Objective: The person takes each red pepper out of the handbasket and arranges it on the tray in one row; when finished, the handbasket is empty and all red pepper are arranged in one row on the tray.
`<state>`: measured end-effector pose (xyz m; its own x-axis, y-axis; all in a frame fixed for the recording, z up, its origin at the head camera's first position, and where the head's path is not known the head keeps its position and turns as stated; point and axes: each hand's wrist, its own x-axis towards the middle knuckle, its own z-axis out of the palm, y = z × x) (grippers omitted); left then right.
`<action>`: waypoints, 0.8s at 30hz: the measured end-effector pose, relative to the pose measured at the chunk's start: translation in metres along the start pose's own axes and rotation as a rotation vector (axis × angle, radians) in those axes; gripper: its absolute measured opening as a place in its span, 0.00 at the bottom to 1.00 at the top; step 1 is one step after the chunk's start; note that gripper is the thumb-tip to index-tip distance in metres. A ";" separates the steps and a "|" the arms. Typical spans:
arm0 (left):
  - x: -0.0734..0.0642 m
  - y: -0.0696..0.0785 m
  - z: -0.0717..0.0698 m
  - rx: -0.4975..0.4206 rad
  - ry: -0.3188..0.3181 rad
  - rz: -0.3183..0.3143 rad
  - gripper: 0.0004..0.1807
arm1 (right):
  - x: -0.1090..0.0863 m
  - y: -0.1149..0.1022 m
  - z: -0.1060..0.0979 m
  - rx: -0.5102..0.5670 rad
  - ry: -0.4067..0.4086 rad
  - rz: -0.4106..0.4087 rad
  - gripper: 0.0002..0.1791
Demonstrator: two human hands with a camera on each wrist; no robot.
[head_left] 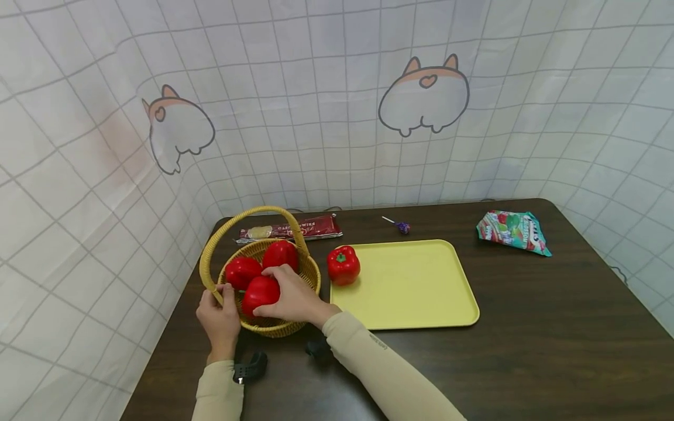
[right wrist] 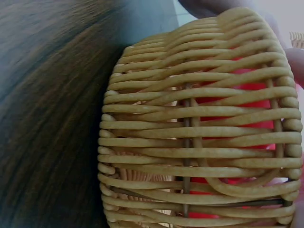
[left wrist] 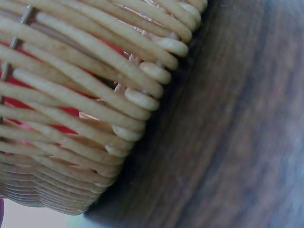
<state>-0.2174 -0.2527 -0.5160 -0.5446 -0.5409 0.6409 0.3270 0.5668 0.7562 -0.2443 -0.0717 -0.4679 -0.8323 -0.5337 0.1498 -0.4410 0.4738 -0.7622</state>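
Observation:
A yellow wicker basket [head_left: 317, 279] with an arched handle [head_left: 206, 257] stands at the left of the table. My left hand [head_left: 219, 320] grips its near left rim at the handle's foot. Over the basket, my right hand [head_left: 296, 297] holds a red bell pepper [head_left: 260, 293], thumb on the near side and fingers on the far side. Two more peppers, one at the left [head_left: 242, 273] and one at the back [head_left: 281, 255], lie in the basket. Both wrist views show the woven side [left wrist: 80, 90] [right wrist: 228, 114] with red behind the gaps; the hands are mostly hidden there.
Right of the basket lies a yellow tray [head_left: 416, 286], with another red bell pepper [head_left: 343, 266] on its left end. Behind are a dark red packet [head_left: 316, 227] and a lollipop [head_left: 402, 227]. A teal candy bag [head_left: 513, 232] lies at the back right. A patterned cloth [head_left: 347, 158] hangs behind the table.

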 end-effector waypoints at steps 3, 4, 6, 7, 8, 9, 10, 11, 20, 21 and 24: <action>0.000 0.000 0.000 0.004 0.003 0.010 0.10 | -0.004 -0.001 0.000 0.012 0.042 -0.024 0.43; 0.000 0.000 0.000 0.008 0.003 0.011 0.10 | -0.006 -0.001 -0.001 0.021 0.055 -0.025 0.43; 0.000 -0.001 0.000 0.018 0.007 0.016 0.10 | -0.008 -0.001 -0.002 0.042 0.080 -0.019 0.42; -0.001 -0.001 0.000 0.022 0.009 0.019 0.11 | -0.010 -0.001 -0.003 0.054 0.092 -0.016 0.42; -0.001 -0.001 0.000 0.024 0.012 0.022 0.10 | -0.011 -0.001 -0.005 0.063 0.103 -0.015 0.42; 0.000 -0.001 0.000 0.026 0.015 0.025 0.11 | -0.013 -0.002 -0.006 0.069 0.112 -0.015 0.41; 0.000 0.000 0.001 0.027 0.016 0.027 0.11 | -0.015 -0.002 -0.008 0.078 0.120 -0.016 0.41; 0.000 0.000 0.001 0.025 0.017 0.029 0.10 | -0.017 -0.001 -0.010 0.087 0.125 -0.019 0.40; 0.001 0.003 0.001 0.009 0.012 0.020 0.10 | -0.032 0.006 -0.024 0.174 0.112 -0.079 0.40; 0.000 0.003 0.000 0.009 0.011 0.019 0.10 | -0.034 0.007 -0.026 0.187 0.118 -0.077 0.40; 0.000 0.003 0.000 0.011 0.008 0.016 0.09 | -0.040 0.010 -0.030 0.255 0.143 -0.061 0.40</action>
<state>-0.2163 -0.2509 -0.5139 -0.5335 -0.5366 0.6538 0.3272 0.5819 0.7445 -0.2257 -0.0248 -0.4626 -0.8539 -0.4427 0.2737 -0.4081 0.2431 -0.8800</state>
